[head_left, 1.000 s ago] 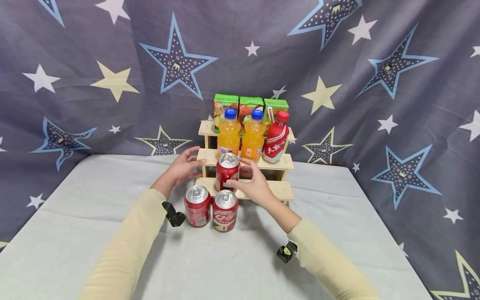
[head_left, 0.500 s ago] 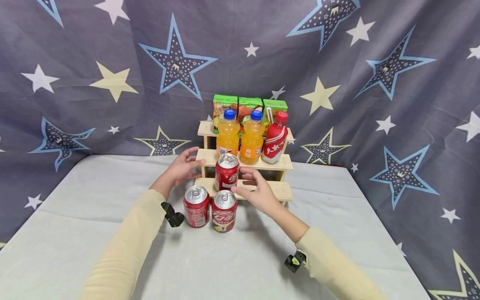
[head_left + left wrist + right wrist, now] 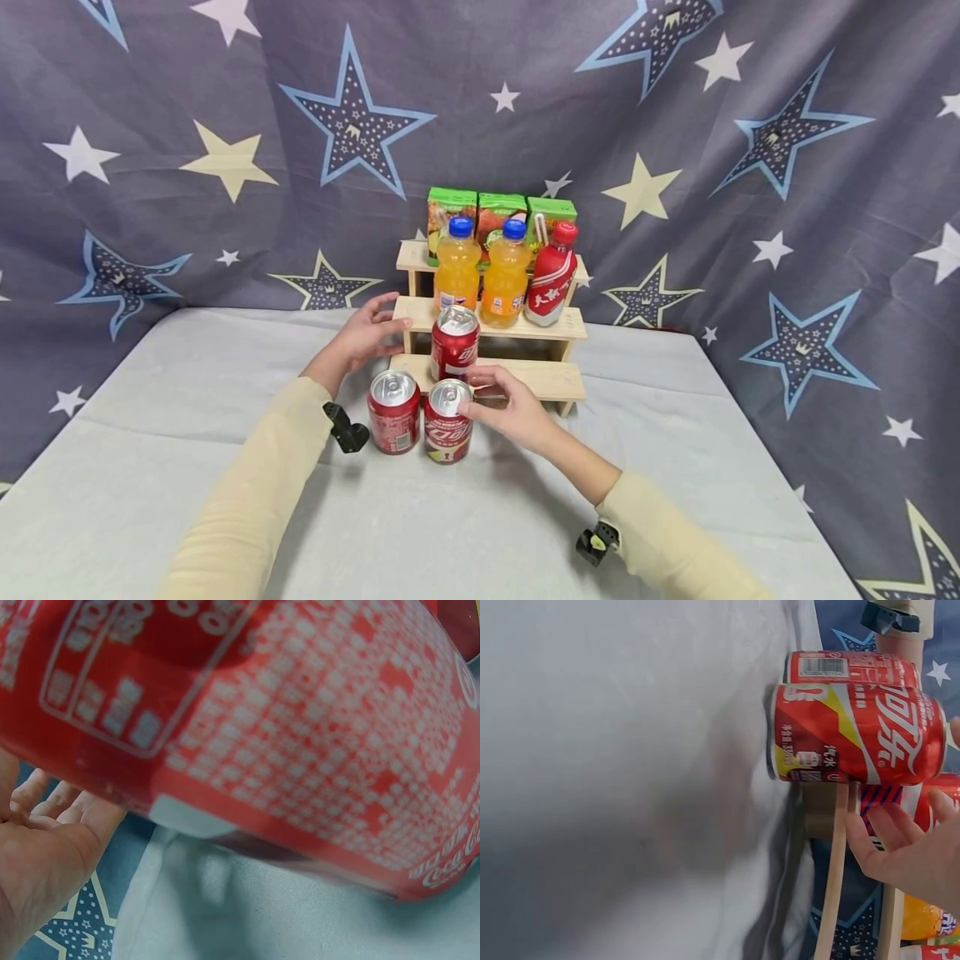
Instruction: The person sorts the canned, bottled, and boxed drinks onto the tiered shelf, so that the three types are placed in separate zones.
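In the head view a red cola can (image 3: 454,346) stands upright on the lowest step of a wooden tiered rack (image 3: 547,380). My left hand (image 3: 363,337) touches the rack's left end with loosely bent fingers. Two more red cola cans stand on the table before the rack, a left one (image 3: 393,423) and a right one (image 3: 447,437). Beside that right can my right hand (image 3: 519,413) has its thumb near the top and fingers spread behind. A gap shows between the fingers (image 3: 885,831) and the can in the right wrist view. The near can (image 3: 300,750) fills most of the left wrist view.
Two orange drink bottles (image 3: 505,287) and a red bottle (image 3: 552,279) stand on the rack's middle step. Three green-topped juice boxes (image 3: 501,218) line the top step. A star-patterned cloth (image 3: 487,117) hangs behind the white-covered table (image 3: 225,400).
My right hand has let go of the can on the lowest step and moved down toward the right can on the table. The left hand stays at the rack's end.
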The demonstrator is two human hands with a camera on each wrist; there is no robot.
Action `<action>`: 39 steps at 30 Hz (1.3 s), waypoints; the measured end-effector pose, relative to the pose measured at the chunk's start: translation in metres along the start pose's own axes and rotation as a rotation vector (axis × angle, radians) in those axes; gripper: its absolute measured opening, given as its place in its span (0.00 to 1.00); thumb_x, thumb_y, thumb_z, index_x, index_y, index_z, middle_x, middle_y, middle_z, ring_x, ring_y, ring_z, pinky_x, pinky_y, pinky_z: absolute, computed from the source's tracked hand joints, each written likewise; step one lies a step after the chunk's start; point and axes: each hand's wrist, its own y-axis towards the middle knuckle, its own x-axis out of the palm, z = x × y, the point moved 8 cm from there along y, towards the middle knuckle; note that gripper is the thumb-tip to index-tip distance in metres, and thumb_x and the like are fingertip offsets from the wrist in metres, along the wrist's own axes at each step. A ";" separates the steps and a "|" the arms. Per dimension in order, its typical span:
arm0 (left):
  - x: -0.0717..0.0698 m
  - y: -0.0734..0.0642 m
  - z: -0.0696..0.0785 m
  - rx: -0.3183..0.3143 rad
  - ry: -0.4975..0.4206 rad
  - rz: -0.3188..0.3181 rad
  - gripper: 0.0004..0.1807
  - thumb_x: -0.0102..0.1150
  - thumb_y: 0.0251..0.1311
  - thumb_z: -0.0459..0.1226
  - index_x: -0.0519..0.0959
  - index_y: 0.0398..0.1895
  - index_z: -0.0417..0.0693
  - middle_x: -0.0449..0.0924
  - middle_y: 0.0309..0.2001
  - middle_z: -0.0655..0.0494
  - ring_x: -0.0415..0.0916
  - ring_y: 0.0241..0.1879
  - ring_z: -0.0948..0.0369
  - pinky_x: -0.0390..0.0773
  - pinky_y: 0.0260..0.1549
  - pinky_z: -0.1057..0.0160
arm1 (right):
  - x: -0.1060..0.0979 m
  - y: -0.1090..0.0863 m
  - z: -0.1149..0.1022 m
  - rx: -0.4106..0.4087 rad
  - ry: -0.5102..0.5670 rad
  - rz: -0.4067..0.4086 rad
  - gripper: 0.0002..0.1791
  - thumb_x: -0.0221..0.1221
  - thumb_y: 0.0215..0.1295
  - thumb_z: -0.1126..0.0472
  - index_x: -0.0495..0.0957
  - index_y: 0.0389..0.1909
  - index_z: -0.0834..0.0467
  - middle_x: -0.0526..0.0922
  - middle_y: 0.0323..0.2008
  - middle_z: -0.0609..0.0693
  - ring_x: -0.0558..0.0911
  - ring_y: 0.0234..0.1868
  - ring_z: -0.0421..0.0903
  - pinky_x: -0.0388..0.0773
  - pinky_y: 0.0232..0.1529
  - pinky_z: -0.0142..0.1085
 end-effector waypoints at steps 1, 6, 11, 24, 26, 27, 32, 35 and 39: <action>0.000 0.000 0.000 0.000 0.002 0.000 0.41 0.53 0.64 0.35 0.43 0.74 0.56 0.50 0.71 0.38 0.60 0.64 0.39 0.74 0.58 0.46 | 0.002 -0.001 0.000 -0.008 -0.004 -0.010 0.27 0.65 0.57 0.59 0.69 0.58 0.56 0.76 0.55 0.56 0.76 0.55 0.53 0.75 0.58 0.52; 0.001 0.000 0.001 0.001 -0.006 -0.002 0.41 0.53 0.64 0.35 0.42 0.75 0.57 0.49 0.71 0.38 0.59 0.65 0.39 0.73 0.58 0.45 | 0.010 -0.004 0.005 0.005 -0.048 -0.030 0.32 0.69 0.52 0.57 0.68 0.59 0.52 0.77 0.54 0.52 0.77 0.52 0.51 0.81 0.47 0.43; 0.000 -0.002 0.001 0.000 -0.006 -0.002 0.41 0.53 0.64 0.35 0.42 0.74 0.57 0.48 0.72 0.38 0.59 0.65 0.40 0.73 0.59 0.45 | 0.021 -0.004 0.015 0.035 -0.031 -0.051 0.41 0.71 0.48 0.57 0.62 0.62 0.45 0.76 0.53 0.51 0.75 0.53 0.48 0.82 0.42 0.36; -0.003 0.000 -0.002 0.002 0.018 0.017 0.40 0.54 0.64 0.36 0.44 0.74 0.56 0.51 0.70 0.39 0.61 0.64 0.40 0.75 0.57 0.46 | 0.040 -0.007 0.017 0.036 0.099 0.053 0.45 0.70 0.48 0.64 0.56 0.66 0.49 0.71 0.57 0.54 0.71 0.56 0.52 0.82 0.48 0.40; -0.003 0.000 -0.001 0.000 0.020 0.019 0.40 0.54 0.64 0.36 0.44 0.74 0.56 0.51 0.71 0.39 0.61 0.64 0.40 0.75 0.57 0.46 | 0.039 -0.008 0.017 0.033 0.092 0.067 0.44 0.70 0.48 0.64 0.57 0.65 0.50 0.72 0.57 0.54 0.72 0.55 0.52 0.82 0.47 0.39; -0.003 0.000 -0.001 -0.001 0.019 0.020 0.40 0.54 0.64 0.36 0.44 0.74 0.56 0.50 0.71 0.39 0.61 0.64 0.40 0.75 0.57 0.46 | 0.038 -0.008 0.017 0.027 0.085 0.074 0.44 0.71 0.48 0.63 0.58 0.65 0.49 0.72 0.56 0.53 0.72 0.55 0.52 0.83 0.46 0.38; -0.002 0.001 -0.001 -0.003 0.026 0.018 0.40 0.54 0.64 0.36 0.44 0.74 0.56 0.50 0.71 0.39 0.61 0.64 0.41 0.76 0.56 0.47 | 0.037 -0.007 0.023 0.015 0.066 0.109 0.44 0.72 0.46 0.59 0.60 0.64 0.46 0.73 0.55 0.52 0.74 0.54 0.51 0.83 0.44 0.36; -0.001 0.002 -0.002 -0.006 0.027 0.016 0.40 0.54 0.64 0.36 0.44 0.74 0.57 0.50 0.71 0.39 0.61 0.64 0.41 0.76 0.56 0.47 | 0.035 -0.009 0.023 0.014 0.065 0.116 0.44 0.72 0.46 0.59 0.60 0.64 0.47 0.74 0.55 0.52 0.74 0.54 0.51 0.83 0.43 0.35; -0.001 0.002 -0.002 -0.013 0.022 0.022 0.40 0.54 0.64 0.36 0.45 0.74 0.57 0.50 0.71 0.40 0.61 0.64 0.41 0.75 0.57 0.46 | 0.033 -0.010 0.023 0.026 0.071 0.104 0.44 0.72 0.46 0.60 0.61 0.64 0.46 0.74 0.55 0.51 0.74 0.54 0.50 0.83 0.43 0.34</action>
